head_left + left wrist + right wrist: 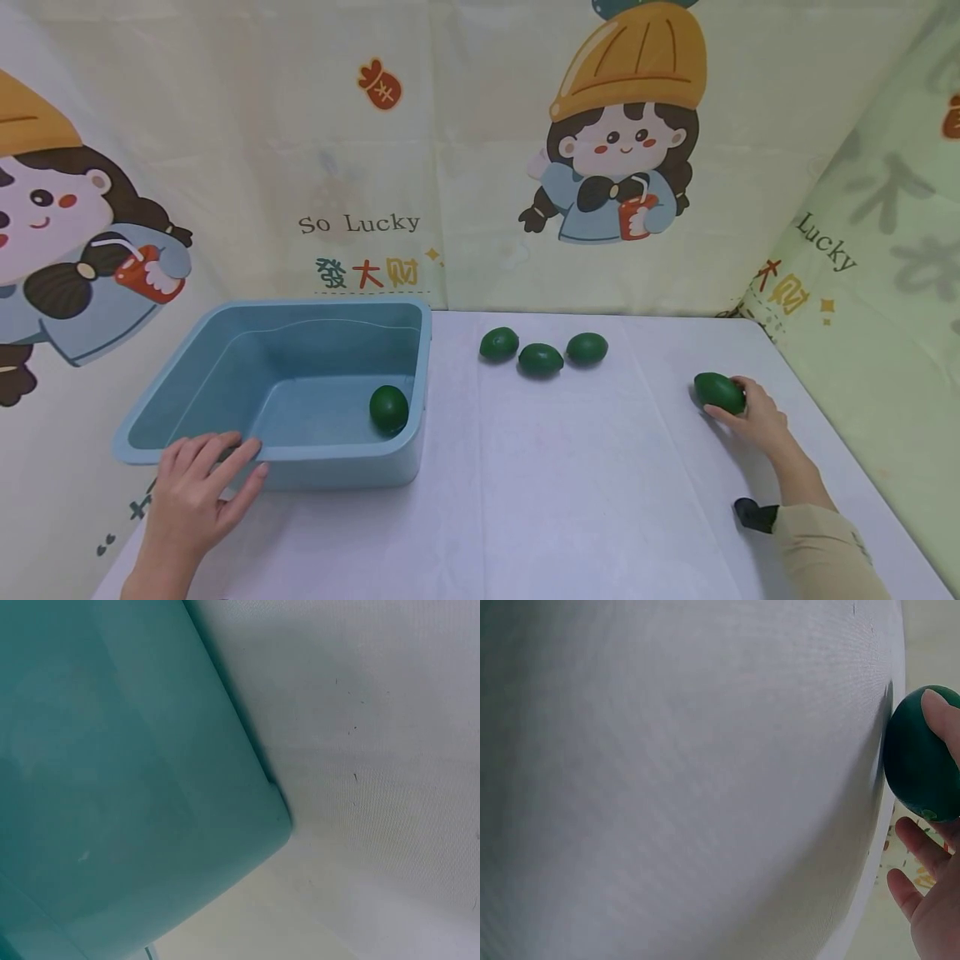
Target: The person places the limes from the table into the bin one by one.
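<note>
My right hand holds a dark green lime between thumb and fingers at the right side of the table. In the right wrist view, the thumb lies across the lime, close to the white cloth, while two other fingers stand apart from it. At the left, my left hand rests with loosely extended fingers on the near rim of a blue plastic tub. One lime lies inside the tub by its right wall. The left wrist view shows the tub's outer wall, without the hand.
Three more limes lie together near the table's back edge: a left one, a middle one and a right one. A white cloth covers the table. Behind it hangs a printed cartoon backdrop.
</note>
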